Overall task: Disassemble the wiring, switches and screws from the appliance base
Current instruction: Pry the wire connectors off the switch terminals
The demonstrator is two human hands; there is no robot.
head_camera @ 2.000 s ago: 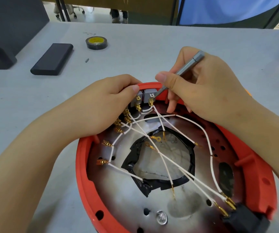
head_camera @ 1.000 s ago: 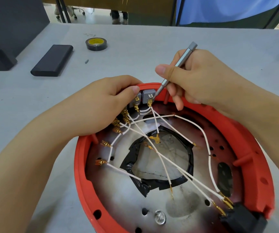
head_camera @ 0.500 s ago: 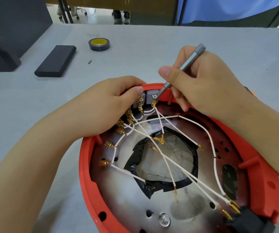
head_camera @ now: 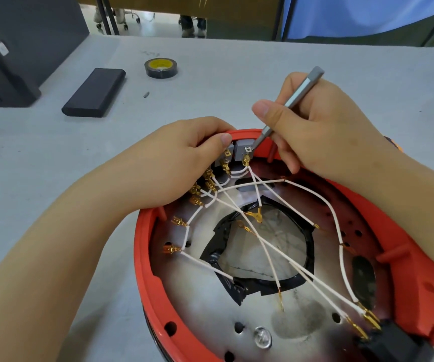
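The round appliance base (head_camera: 146, 262) has a red rim and a scorched metal floor, and lies open side up in front of me. White wires (head_camera: 270, 259) with gold terminals cross it. Two grey switches (head_camera: 240, 150) sit at the far rim. My left hand (head_camera: 176, 163) grips the left switch and the rim, thumb on top. My right hand (head_camera: 320, 126) holds a grey screwdriver (head_camera: 293, 100) like a pen. Its tip touches a terminal on the right switch. A screw (head_camera: 262, 337) sits in the floor near me.
On the grey table behind the base lie a black flat case (head_camera: 94, 92), a roll of black tape (head_camera: 161, 68) and a small loose bit (head_camera: 146, 94). A dark box (head_camera: 7, 61) stands at the far left. A black socket (head_camera: 393, 343) sits in the base's near right rim.
The screwdriver tip has stayed at the right switch's terminal while my right hand shifted its angle slightly. My left hand has kept its grip on the switches.
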